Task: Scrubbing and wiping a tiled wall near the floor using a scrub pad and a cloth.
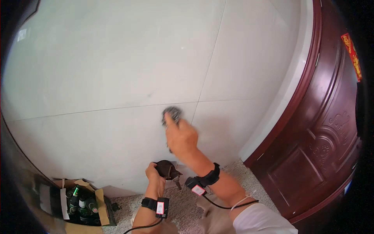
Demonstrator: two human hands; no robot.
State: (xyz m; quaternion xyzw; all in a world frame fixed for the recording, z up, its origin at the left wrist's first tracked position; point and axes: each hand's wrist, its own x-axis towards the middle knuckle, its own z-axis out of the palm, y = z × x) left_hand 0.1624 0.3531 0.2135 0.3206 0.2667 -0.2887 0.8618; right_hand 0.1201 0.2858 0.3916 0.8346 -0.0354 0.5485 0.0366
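My right hand (182,136) is closed on a mottled grey cloth (172,114), pressing it to the pale tiled wall (128,134) just below a horizontal joint. One finger stretches along the cloth, and a dark bit of it shows under the hand. Lower and to the left, my left hand (153,173) grips the rim of a dark brown bowl (165,167). A brownish piece sticks out from the bowl's right side; what it is I cannot make out. The bowl is held near the foot of the wall, above the floor.
An open cardboard box (102,206) with several green bottles (82,204) stands at the lower left. To the right is a dark red carved door (307,156) in a frame, with a red and gold strip. Speckled grey flooring (253,187) runs along the wall. Cables trail from both wrist straps.
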